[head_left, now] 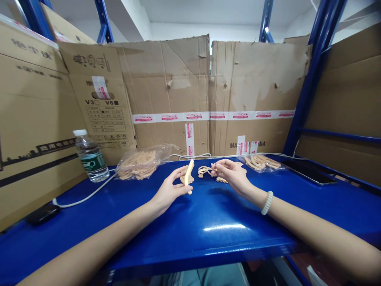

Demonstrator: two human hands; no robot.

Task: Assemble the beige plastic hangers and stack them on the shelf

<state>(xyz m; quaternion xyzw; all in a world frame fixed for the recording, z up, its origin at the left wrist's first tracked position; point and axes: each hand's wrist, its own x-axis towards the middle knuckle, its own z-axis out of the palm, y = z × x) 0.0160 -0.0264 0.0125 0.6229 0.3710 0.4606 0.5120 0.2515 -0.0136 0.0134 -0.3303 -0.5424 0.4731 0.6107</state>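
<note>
My left hand (171, 190) is closed on a slim, curved, pale wooden piece (188, 173), held upright between thumb and fingers above the blue surface. My right hand (233, 174) has its thumb and fingertips pinched together; whether something small sits between them I cannot make out. Just beyond the fingertips lies a pale wooden cut-out with openings (204, 171). More pale wooden pieces lie partly hidden behind both hands, among them a scalloped one (222, 180) under the right hand.
Clear bags of wooden pieces lie at the left (139, 163) and right (262, 162). A water bottle (91, 157), a white cable (86, 198) and a black object (43, 214) are on the left, a phone (309, 172) on the right. Cardboard (169, 83) walls the back of the blue table (190, 234).
</note>
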